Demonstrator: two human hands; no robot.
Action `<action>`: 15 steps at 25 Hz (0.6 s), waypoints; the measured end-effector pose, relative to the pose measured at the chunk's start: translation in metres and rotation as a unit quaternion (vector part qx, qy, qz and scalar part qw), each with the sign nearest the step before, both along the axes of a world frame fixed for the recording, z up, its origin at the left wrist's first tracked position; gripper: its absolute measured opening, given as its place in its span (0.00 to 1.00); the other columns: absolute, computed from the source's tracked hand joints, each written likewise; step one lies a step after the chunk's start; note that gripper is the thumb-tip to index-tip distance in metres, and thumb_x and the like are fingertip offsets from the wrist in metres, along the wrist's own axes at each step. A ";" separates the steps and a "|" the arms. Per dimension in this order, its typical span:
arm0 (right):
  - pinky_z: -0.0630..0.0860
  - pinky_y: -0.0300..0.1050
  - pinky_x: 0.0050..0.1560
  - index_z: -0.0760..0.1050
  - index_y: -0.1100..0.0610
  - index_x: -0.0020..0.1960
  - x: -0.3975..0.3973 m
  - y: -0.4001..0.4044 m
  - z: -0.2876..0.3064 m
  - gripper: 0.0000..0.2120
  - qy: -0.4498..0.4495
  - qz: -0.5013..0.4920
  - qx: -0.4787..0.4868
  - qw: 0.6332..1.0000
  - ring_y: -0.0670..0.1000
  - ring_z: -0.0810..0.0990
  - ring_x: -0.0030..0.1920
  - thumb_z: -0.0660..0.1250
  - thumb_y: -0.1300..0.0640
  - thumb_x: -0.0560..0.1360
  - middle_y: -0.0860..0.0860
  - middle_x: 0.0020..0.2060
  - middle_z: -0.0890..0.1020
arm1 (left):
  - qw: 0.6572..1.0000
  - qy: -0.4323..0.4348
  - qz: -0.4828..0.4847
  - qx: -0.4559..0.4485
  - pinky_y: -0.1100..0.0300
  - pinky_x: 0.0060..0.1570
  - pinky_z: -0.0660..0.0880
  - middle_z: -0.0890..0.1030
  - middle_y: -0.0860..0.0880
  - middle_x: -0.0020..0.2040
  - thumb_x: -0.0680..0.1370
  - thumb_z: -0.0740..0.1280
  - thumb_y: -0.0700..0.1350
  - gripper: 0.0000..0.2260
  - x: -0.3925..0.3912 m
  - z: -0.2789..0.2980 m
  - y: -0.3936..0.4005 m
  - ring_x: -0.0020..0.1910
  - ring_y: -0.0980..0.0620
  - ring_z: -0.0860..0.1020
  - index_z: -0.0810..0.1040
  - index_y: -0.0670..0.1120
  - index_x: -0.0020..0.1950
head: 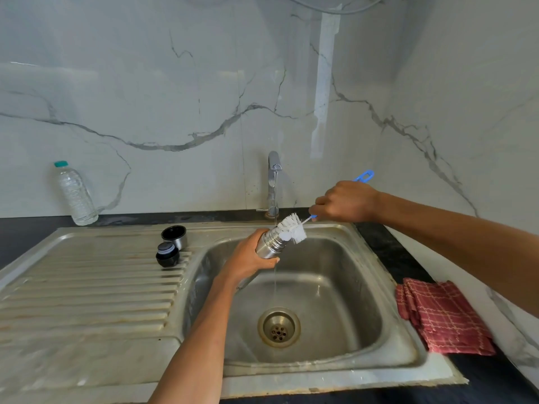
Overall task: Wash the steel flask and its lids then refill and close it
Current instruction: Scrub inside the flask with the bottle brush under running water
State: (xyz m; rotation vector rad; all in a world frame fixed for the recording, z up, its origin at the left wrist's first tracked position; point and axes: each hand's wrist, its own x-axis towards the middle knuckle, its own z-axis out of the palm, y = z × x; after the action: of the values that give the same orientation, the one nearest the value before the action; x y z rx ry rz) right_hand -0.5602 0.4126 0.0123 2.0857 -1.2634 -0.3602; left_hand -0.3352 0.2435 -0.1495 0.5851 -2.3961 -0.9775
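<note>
Bench: one dark bench is carrying the sink unit and, at the right, one folded red checked cloth.
Sink: one steel basin is taking a thin stream of water from the single tap; the ribbed drainer is lying to its left.
Left hand: reaching in from below, grip wrapping around the steel flask and holding it tilted over the basin, mouth pointing up and right.
Right hand: coming in from the right, grip closing around the blue handle of the one bottle brush, whose white bristles are sitting at the flask's mouth.
Plastic bottle: one, capped in green, standing at the back left against the wall; what is in it I cannot tell.
Lids: two on the drainer, one steel cup lid lying open side up, one black stopper just in front of it.
</note>
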 end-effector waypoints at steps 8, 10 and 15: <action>0.67 0.45 0.35 0.84 0.50 0.46 -0.002 0.005 0.022 0.12 -0.367 -0.365 0.243 0.821 0.50 0.70 0.30 0.69 0.43 0.79 0.50 0.31 0.74 | 1.000 -0.008 0.001 -0.014 0.61 0.49 0.80 0.81 0.58 0.58 0.68 0.81 0.51 0.33 0.005 0.000 -0.002 0.50 0.59 0.82 0.71 0.59 0.69; 0.73 0.47 0.41 0.80 0.50 0.51 -0.006 0.004 0.009 0.12 -0.140 -0.239 0.062 0.959 0.52 0.78 0.40 0.65 0.44 0.81 0.48 0.42 0.80 | 1.000 -0.012 -0.006 0.001 0.63 0.48 0.77 0.82 0.58 0.56 0.68 0.82 0.49 0.32 0.006 -0.001 -0.002 0.50 0.59 0.82 0.72 0.58 0.68; 0.67 0.44 0.27 0.80 0.56 0.49 -0.012 0.019 -0.003 0.12 0.053 0.043 -0.086 0.994 0.56 0.78 0.31 0.63 0.50 0.83 0.51 0.35 0.79 | 0.999 -0.022 -0.012 0.026 0.64 0.48 0.76 0.83 0.58 0.55 0.69 0.82 0.49 0.30 0.011 -0.002 -0.001 0.50 0.59 0.82 0.73 0.60 0.66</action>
State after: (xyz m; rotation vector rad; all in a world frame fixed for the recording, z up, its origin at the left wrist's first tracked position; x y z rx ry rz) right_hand -0.5718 0.4319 0.0089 1.9418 -1.0996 -0.3070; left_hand -0.3242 0.2422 -0.1511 0.6042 -2.4268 -1.0499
